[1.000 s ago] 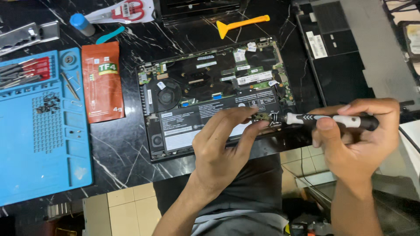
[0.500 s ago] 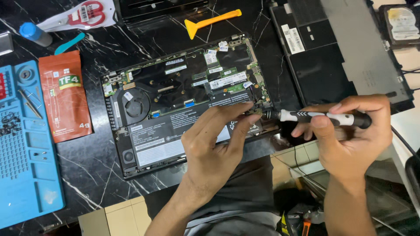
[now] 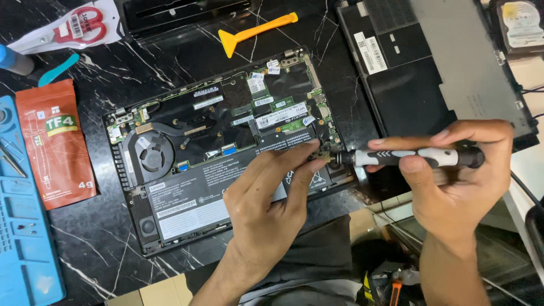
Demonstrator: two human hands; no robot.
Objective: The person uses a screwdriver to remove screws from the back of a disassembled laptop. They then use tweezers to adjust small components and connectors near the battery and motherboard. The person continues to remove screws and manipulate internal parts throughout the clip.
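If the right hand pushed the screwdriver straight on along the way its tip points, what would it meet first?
The right hand aims the screwdriver leftward; its tip seems already at a small part on the opened laptop's edge, beside the left hand's fingers. Depth is unclear.

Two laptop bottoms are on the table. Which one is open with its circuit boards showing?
The opened laptop at centre, under the left hand, shows its fan, boards and battery. The other laptop base, top right, shows only flat grey and black panels.

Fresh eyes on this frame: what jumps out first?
The opened laptop at centre, its boards and fan bare. The right hand holds a black-and-white screwdriver level at its right edge, where the left hand rests fingertips. An orange pry tool lies above.
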